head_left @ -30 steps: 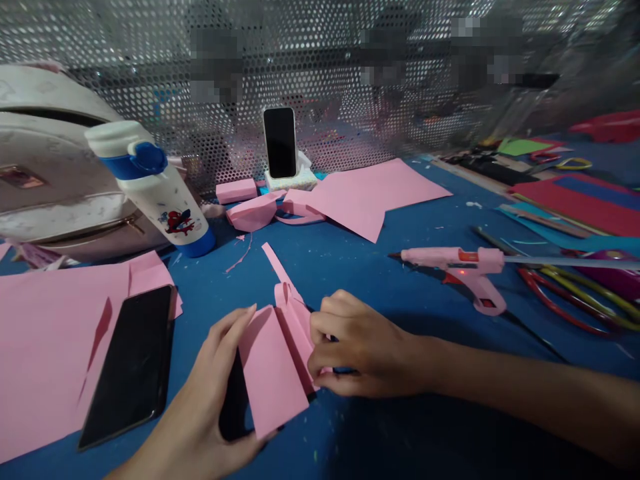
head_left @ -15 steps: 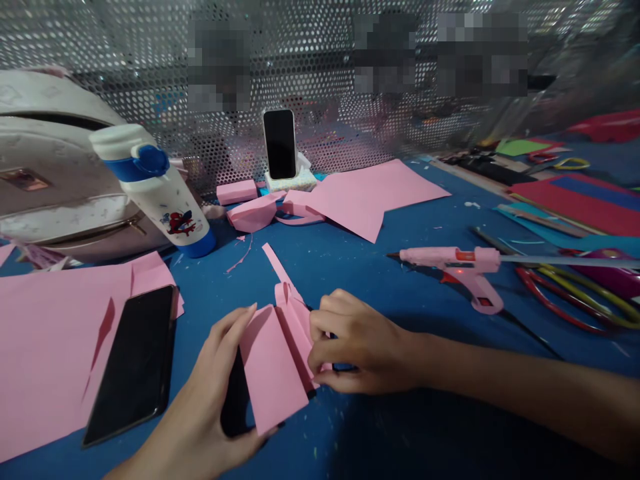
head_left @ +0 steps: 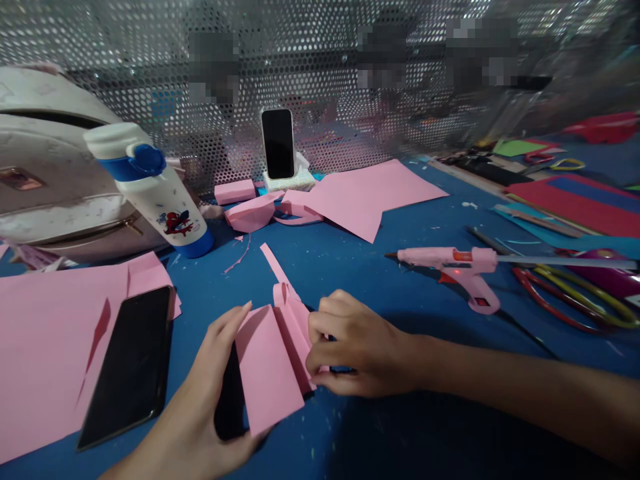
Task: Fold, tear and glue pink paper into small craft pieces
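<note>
A folded pink paper piece [head_left: 270, 367], shaped like a small box with a flap, rests on the blue table between my hands. My left hand [head_left: 215, 393] curves around its left side, thumb at the near corner and fingers at the far edge, gripping it. On the right side, my right hand [head_left: 350, 347] pinches the paper's edge with bent fingers. A narrow pink paper strip [head_left: 275, 263] with a small curl sticks out beyond the far end. The pink glue gun [head_left: 463, 263] lies to the right of my right hand, with a long glue stick in its back.
Left of me, a black phone [head_left: 127, 367] lies on a large pink sheet [head_left: 45, 353]. A white bottle [head_left: 155, 193] leans by a backpack [head_left: 65, 180]. Another phone [head_left: 279, 143] stands against the perforated metal panel [head_left: 325, 80]. Scissors [head_left: 555, 300] and coloured sheets [head_left: 575, 200] lie right.
The view has shifted very slightly. Both hands keep the same hold on the folded pink paper, which has barely moved.
</note>
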